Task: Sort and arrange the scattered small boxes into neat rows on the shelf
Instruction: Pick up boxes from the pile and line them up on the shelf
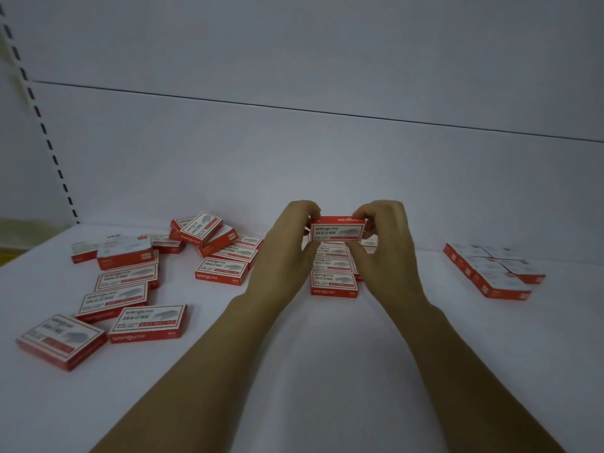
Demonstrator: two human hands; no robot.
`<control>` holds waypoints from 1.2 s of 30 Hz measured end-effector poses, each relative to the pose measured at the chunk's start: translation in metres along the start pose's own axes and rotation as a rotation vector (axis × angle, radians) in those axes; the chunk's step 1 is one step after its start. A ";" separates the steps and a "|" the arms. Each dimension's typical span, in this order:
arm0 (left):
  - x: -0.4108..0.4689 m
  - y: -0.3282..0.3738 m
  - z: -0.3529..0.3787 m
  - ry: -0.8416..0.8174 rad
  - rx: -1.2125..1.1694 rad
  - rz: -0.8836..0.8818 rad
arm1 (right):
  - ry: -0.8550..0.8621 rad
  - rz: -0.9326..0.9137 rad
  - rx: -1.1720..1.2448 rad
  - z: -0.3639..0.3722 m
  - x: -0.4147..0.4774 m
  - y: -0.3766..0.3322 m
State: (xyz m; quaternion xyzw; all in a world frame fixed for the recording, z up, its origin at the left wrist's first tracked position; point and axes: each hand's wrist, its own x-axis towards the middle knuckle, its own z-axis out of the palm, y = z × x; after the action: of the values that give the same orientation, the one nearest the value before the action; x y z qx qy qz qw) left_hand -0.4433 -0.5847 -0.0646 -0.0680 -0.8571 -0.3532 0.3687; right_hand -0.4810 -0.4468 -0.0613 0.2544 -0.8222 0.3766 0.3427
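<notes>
Fingers [309, 209] of the left hand [284, 246] curl round the left end of a small red-and-white box [336, 232]. The right hand [387, 250] pinches its right end, thumb below and fingers on top.

From the head camera, the held box is raised with its printed face toward the camera. It sits just above a short row of like boxes [333, 282] that lie flat, one behind another, on the white shelf [294, 371].

To the left, well apart from that row, scattered boxes [147, 322] lie at odd angles. Most are flat, but a tilted pile [202, 230] leans on its neighbours near the back panel [294, 158].

At the far right a tidy block of boxes [493, 273] lies flat in two close rows, sides touching.

Every box is closed, so its contents cannot be seen. The lids read "wengu" and "24/6". A slotted upright [42, 125] runs up the left edge.
</notes>
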 end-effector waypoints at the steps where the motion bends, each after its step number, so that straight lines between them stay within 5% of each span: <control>1: -0.001 0.001 -0.001 0.014 -0.001 0.006 | 0.016 -0.021 -0.004 0.000 0.000 -0.001; 7: -0.001 0.001 0.000 0.061 0.015 0.046 | 0.046 -0.100 -0.005 0.000 0.001 0.001; 13: 0.004 -0.009 0.002 0.078 0.059 0.103 | -0.074 0.016 0.006 -0.006 0.004 0.005; 26: 0.014 -0.010 -0.011 -0.345 -0.534 -0.633 | -0.492 0.662 0.500 -0.023 0.012 0.019; 36: 0.015 -0.013 -0.009 -0.408 -0.557 -0.738 | -0.603 0.794 0.695 -0.023 0.011 0.020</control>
State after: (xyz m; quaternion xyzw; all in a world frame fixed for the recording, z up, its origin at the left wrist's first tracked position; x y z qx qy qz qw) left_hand -0.4539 -0.6023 -0.0576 0.0760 -0.7519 -0.6547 0.0124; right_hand -0.4929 -0.4188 -0.0513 0.1208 -0.7441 0.6333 -0.1750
